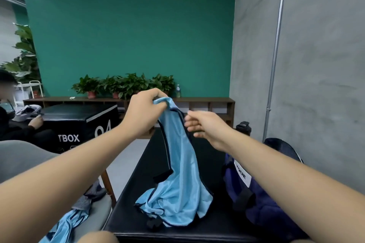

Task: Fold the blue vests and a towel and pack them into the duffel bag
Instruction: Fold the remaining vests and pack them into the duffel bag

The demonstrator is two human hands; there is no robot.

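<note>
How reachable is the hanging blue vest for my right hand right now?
Probably yes. The right hand is open right beside the blue vest, which the left hand holds up by its top; nothing shows between them.

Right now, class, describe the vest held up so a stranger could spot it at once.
Find the black bench before the green wall. A light blue vest with dark trim rises from its near end, top gripped by the left hand. The other blue vest lies crumpled on the grey chair, untouched.
</note>
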